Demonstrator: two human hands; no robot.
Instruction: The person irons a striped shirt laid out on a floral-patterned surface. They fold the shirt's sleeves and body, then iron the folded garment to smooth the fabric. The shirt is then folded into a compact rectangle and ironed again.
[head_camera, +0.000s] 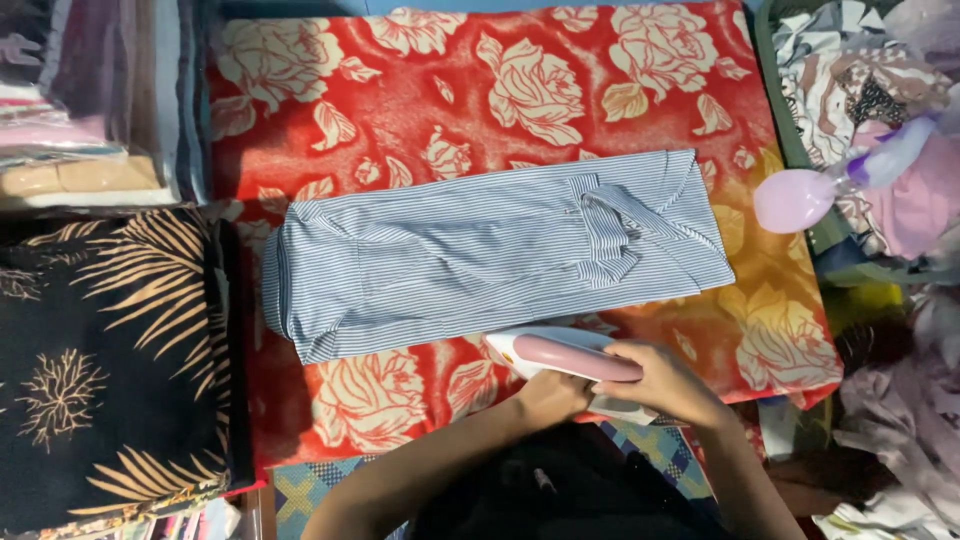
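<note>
Fingers (655, 368) of the right hand (668, 385) wrap the pink handle of a white plastic iron (560, 355); the left hand (555, 395) touches its near side, grip unclear. Just beyond the fingertips lies the folded blue-and-white striped cotton garment (480, 250) on a red rose-patterned blanket (400, 90). Long, slow strokes along the stripes, wrist level, would probably press best.

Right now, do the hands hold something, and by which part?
The right hand grips the iron by its pink handle; the left hand touches its base.
</note>
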